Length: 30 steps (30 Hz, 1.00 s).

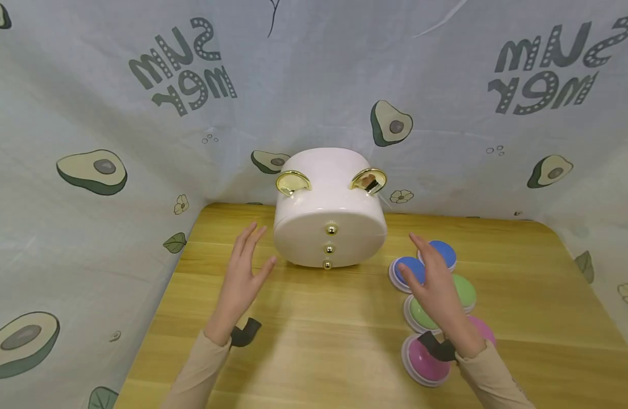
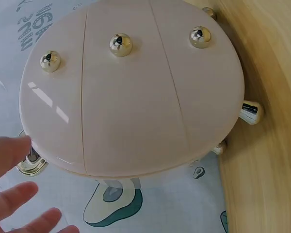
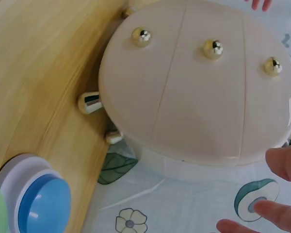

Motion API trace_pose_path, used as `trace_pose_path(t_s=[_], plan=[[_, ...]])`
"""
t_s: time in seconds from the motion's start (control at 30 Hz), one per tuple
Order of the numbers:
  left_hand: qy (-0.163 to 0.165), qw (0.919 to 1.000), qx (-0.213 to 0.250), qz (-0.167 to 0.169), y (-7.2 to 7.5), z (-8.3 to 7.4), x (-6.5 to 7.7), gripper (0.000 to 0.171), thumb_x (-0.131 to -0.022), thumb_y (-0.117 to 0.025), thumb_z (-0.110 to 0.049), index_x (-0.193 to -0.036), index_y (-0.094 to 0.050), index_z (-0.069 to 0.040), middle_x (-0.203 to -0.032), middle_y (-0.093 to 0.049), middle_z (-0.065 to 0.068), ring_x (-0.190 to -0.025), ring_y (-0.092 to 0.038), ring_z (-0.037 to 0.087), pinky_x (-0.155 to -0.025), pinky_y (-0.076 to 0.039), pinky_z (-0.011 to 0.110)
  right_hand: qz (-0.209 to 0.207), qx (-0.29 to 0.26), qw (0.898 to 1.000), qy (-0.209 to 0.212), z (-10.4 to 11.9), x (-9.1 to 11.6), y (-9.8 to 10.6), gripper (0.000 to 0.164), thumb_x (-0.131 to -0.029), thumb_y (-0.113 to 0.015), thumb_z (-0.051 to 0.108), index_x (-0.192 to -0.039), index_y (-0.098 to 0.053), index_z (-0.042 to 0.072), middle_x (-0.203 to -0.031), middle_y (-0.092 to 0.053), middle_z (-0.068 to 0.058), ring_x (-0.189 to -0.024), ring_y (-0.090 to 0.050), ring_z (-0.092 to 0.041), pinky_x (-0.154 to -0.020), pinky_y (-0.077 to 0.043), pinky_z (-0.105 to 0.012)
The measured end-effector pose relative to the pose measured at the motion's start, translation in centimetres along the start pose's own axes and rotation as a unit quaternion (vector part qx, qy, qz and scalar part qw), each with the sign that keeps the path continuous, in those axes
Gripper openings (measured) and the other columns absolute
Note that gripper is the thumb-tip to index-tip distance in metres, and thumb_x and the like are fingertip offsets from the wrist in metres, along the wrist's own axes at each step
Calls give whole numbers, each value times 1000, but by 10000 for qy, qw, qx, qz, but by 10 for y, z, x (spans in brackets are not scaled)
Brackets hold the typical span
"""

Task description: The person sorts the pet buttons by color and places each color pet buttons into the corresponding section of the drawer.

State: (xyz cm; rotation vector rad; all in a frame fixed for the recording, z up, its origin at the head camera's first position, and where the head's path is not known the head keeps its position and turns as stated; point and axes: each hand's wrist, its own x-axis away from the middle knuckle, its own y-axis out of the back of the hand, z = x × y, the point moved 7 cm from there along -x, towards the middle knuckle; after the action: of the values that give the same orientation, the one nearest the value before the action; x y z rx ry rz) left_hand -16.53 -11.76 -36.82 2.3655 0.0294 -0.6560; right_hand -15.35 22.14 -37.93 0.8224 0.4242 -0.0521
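A glossy pale pink, rounded drawer box (image 1: 329,227) with gold ears stands at the back of the wooden table. Its front carries three gold knobs (image 2: 121,44), set apart by thin seams, and gold feet (image 3: 90,103) show beneath it. My left hand (image 1: 242,278) hovers to the left of the box, fingers spread and holding nothing. On the other side my right hand (image 1: 436,287) is held over round white discs with coloured domes, its fingers spread too. Among those discs are blue (image 1: 410,271), green (image 1: 421,314) and pink (image 1: 427,362) ones, partly hidden by the hand and wrist.
The wooden table (image 1: 293,352) reaches back to a pale hanging cloth (image 1: 314,74) printed with avocados and lettering. This cloth also runs along the left and right sides. Another blue-domed disc (image 1: 443,253) lies toward the back right, beyond the right hand.
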Motion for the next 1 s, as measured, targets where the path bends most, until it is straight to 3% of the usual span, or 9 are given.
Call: trace_pose_path(t_s=[0.13, 0.23, 0.27, 0.47, 0.57, 0.67, 1.0], plan=[[-161, 9977, 560, -333, 7, -1, -10, 57, -89, -68, -6, -140, -43, -2, -144, -37, 17, -132, -35, 33, -102, -33, 53, -205, -521, 9984, 6, 6, -3, 4, 61, -89, -66, 3, -143, -37, -1, -136, -46, -25, -123, -43, -41, -104, -35, -37], [-331, 9945, 817, -564, 13, -3, -20, 55, -88, -68, -4, -138, -45, -2, -141, -42, 16, -131, -37, 30, -104, -30, 51, -316, -987, 9946, 12, 12, -6, 7, 61, -86, -65, -5, -141, -40, -2, -130, -52, -23, -118, -49, -32, -98, -34, -14], [-365, 9936, 880, -615, 15, -3, -23, 55, -88, -68, -3, -138, -45, -2, -140, -43, 16, -131, -38, 30, -104, -31, 50, -324, -1183, 9924, 6, 13, -7, 7, 60, -86, -65, -7, -141, -41, -2, -128, -53, -22, -117, -51, -28, -96, -35, -13], [-309, 9885, 1358, -585, 27, -19, -39, 53, -86, -66, 5, -135, -45, 5, -134, -45, 21, -126, -42, 34, -105, -33, 48, -7, -2096, 9778, -70, 22, -12, 6, 56, -90, -60, -7, -141, -40, -1, -122, -55, -22, -110, -53, -8, -92, -40, -14], [-273, 9863, 1548, -498, 34, -33, -45, 51, -86, -64, 7, -133, -44, 11, -131, -45, 27, -125, -43, 37, -105, -33, 46, 167, -2465, 9690, -75, 26, -14, 4, 55, -90, -58, -9, -142, -39, -1, -123, -55, -23, -111, -54, -9, -92, -41, -16], [-278, 9841, 1701, -427, 35, -37, -50, 51, -87, -64, 7, -133, -43, 12, -130, -44, 29, -126, -43, 36, -105, -33, 46, 316, -2706, 9621, -76, 30, -16, 2, 54, -91, -56, -9, -142, -38, -1, -123, -54, -25, -113, -54, -10, -92, -42, -17], [-136, 9752, 2205, -108, 30, -32, -66, 56, -88, -63, 6, -138, -37, 9, -138, -39, 27, -126, -41, 42, -104, -33, 51, 839, -3160, 9450, 7, 40, -24, -7, 53, -92, -54, -10, -142, -39, -1, -123, -51, -30, -114, -53, -16, -91, -44, -20]])
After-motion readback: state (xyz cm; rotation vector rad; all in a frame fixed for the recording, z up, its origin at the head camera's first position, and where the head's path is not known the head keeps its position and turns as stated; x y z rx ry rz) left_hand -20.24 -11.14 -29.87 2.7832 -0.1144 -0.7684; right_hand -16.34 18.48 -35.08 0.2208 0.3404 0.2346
